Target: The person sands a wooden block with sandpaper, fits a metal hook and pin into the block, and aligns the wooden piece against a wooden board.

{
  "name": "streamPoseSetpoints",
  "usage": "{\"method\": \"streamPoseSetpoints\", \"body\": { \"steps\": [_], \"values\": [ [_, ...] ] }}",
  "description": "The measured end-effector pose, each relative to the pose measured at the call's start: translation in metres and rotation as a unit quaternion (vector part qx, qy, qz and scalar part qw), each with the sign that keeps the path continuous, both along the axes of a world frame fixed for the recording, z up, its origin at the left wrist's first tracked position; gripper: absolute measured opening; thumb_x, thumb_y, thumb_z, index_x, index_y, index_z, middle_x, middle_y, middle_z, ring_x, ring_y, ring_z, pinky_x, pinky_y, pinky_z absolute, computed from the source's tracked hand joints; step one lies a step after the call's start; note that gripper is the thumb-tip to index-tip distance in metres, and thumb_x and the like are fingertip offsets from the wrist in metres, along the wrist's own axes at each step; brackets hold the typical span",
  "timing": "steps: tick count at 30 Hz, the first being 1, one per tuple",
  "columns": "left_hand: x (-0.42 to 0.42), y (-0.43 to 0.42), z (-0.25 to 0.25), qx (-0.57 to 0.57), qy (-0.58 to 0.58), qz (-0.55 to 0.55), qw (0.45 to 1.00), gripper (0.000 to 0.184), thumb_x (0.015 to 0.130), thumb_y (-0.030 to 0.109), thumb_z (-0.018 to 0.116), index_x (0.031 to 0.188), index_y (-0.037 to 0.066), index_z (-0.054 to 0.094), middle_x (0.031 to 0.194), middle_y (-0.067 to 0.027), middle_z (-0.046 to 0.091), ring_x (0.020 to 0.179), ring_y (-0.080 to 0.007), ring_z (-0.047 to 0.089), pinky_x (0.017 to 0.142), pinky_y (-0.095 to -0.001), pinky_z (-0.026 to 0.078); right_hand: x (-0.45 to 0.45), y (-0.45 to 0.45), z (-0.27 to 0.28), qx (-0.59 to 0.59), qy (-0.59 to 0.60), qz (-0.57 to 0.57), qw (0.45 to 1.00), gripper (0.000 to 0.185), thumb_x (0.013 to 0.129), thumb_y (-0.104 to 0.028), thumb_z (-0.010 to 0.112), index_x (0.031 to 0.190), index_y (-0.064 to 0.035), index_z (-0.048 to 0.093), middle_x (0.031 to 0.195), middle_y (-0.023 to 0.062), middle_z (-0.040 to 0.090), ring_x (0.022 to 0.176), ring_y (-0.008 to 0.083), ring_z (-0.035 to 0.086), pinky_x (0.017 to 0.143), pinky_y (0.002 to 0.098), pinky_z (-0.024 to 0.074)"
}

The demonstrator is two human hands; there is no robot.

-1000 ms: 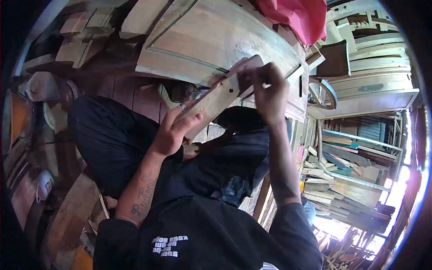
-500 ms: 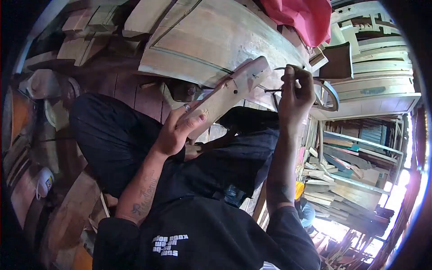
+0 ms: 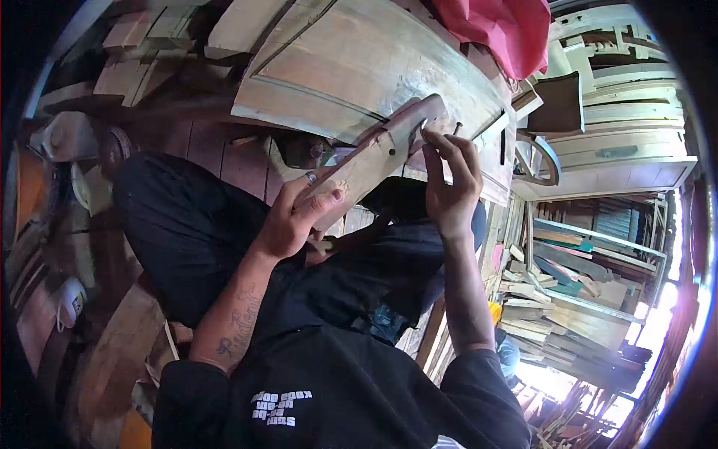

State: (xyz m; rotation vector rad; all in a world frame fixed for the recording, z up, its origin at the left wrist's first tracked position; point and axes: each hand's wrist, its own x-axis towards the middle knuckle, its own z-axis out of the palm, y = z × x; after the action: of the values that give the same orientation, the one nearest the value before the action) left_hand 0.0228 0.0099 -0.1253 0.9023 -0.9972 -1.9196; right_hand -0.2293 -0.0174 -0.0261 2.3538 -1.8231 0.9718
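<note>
My left hand (image 3: 294, 215) is wrapped round the lower end of a flat wooden piece (image 3: 360, 176), thumb on its face. The piece slants up to the right and has a small dark hole and a cut recess near its upper end. My right hand (image 3: 453, 176) is at that upper end, its fingers pinched on a small thin object whose tip touches or nearly touches the recess; I cannot make out what it is. A dark nail-like thing (image 3: 458, 129) stands just above the fingers. Behind lies a large wooden panel (image 3: 321, 67).
A red cloth (image 3: 501, 30) hangs at the top. A wheel-like wooden part (image 3: 540, 159) and stacked panels (image 3: 628, 112) are at the right, with wood scraps (image 3: 553, 314) below. Another person, partly seen, is at the lower right (image 3: 508, 353). A white bottle (image 3: 71, 303) lies at the left.
My right hand moved from the wood's upper end out to the right, then came back to it. My left hand has kept its hold on the wooden piece.
</note>
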Motion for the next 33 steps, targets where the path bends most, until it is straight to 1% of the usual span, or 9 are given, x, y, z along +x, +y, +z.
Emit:
{"method": "streamPoseSetpoints", "body": {
  "steps": [7,10,12,16,19,21,24,26,33],
  "values": [
    [0.003,0.004,0.001,0.004,-0.049,-0.003,0.999,0.060,0.102,0.044,0.068,0.139,-0.003,0.063,0.127,-0.0171,0.063,0.103,-0.0169,0.067,0.076,-0.0284,0.057,0.003,0.000,0.006,0.009,0.064,0.054,0.996,0.032,0.094,0.007,0.071,0.122,-0.0056,0.077,0.104,0.0141,0.068,0.095,0.0282,0.067,0.082,0.0361,0.0540],
    [0.004,0.005,0.002,0.058,-0.029,-0.025,0.998,0.060,0.102,0.045,0.068,0.139,-0.001,0.064,0.129,-0.0165,0.062,0.110,-0.0186,0.066,0.087,-0.0309,0.056,-0.010,-0.013,0.001,0.019,0.014,0.025,0.999,0.042,0.087,0.010,0.070,0.126,-0.0049,0.074,0.108,0.0158,0.065,0.098,0.0337,0.060,0.086,0.0428,0.0510],
    [0.001,0.007,-0.004,-0.080,-0.091,0.028,0.992,0.058,0.102,0.044,0.068,0.139,-0.001,0.065,0.130,-0.0159,0.063,0.116,-0.0206,0.064,0.100,-0.0339,0.053,-0.004,-0.006,-0.001,0.016,0.033,0.058,0.998,0.042,0.087,0.010,0.069,0.126,-0.0041,0.073,0.109,0.0164,0.065,0.099,0.0341,0.060,0.087,0.0424,0.0506],
    [0.002,0.005,0.001,0.000,-0.038,0.011,0.999,0.058,0.102,0.042,0.068,0.141,0.000,0.063,0.131,-0.0150,0.063,0.122,-0.0229,0.062,0.111,-0.0367,0.045,-0.018,-0.008,-0.005,0.032,0.047,0.093,0.994,0.044,0.086,0.011,0.067,0.128,-0.0015,0.071,0.113,0.0168,0.065,0.104,0.0359,0.059,0.091,0.0437,0.0501],
    [0.003,0.005,0.005,0.042,0.004,0.019,0.999,0.061,0.099,0.041,0.071,0.143,0.000,0.061,0.127,-0.0148,0.064,0.115,-0.0222,0.065,0.096,-0.0350,0.055,-0.011,-0.014,0.003,0.037,-0.001,0.006,0.999,0.038,0.091,0.013,0.064,0.127,0.0016,0.072,0.108,0.0157,0.070,0.101,0.0338,0.065,0.090,0.0397,0.0535],
    [0.009,0.002,0.012,0.085,0.005,-0.022,0.996,0.066,0.096,0.042,0.075,0.146,0.001,0.059,0.118,-0.0122,0.065,0.097,-0.0183,0.069,0.072,-0.0304,0.058,-0.006,-0.005,-0.001,0.058,-0.002,0.068,0.996,0.046,0.083,0.011,0.070,0.128,-0.0008,0.071,0.115,0.0188,0.064,0.106,0.0375,0.059,0.093,0.0452,0.0505],
    [0.005,0.006,0.001,0.077,0.063,0.006,0.995,0.067,0.093,0.041,0.078,0.143,0.002,0.060,0.103,-0.0092,0.067,0.074,-0.0132,0.067,0.051,-0.0255,0.049,-0.011,-0.009,0.003,0.028,0.070,0.101,0.992,0.046,0.085,0.013,0.065,0.129,0.0004,0.071,0.115,0.0189,0.065,0.104,0.0358,0.061,0.093,0.0431,0.0513],
    [0.008,0.007,0.001,0.080,0.070,-0.014,0.994,0.063,0.093,0.041,0.078,0.141,0.003,0.061,0.097,-0.0076,0.067,0.067,-0.0121,0.065,0.049,-0.0252,0.047,-0.015,-0.016,0.006,0.049,0.031,0.021,0.998,0.044,0.091,0.014,0.060,0.133,0.0021,0.069,0.114,0.0190,0.067,0.103,0.0350,0.063,0.091,0.0421,0.0530],
    [0.007,0.004,-0.001,0.097,0.108,-0.015,0.989,0.051,0.094,0.033,0.077,0.132,0.002,0.063,0.078,-0.0036,0.065,0.054,-0.0089,0.056,0.046,-0.0246,0.041,-0.010,-0.011,0.007,0.036,0.062,0.083,0.994,0.042,0.089,0.015,0.060,0.129,0.0054,0.069,0.111,0.0197,0.067,0.104,0.0350,0.063,0.092,0.0416,0.0518]
  ]
}}
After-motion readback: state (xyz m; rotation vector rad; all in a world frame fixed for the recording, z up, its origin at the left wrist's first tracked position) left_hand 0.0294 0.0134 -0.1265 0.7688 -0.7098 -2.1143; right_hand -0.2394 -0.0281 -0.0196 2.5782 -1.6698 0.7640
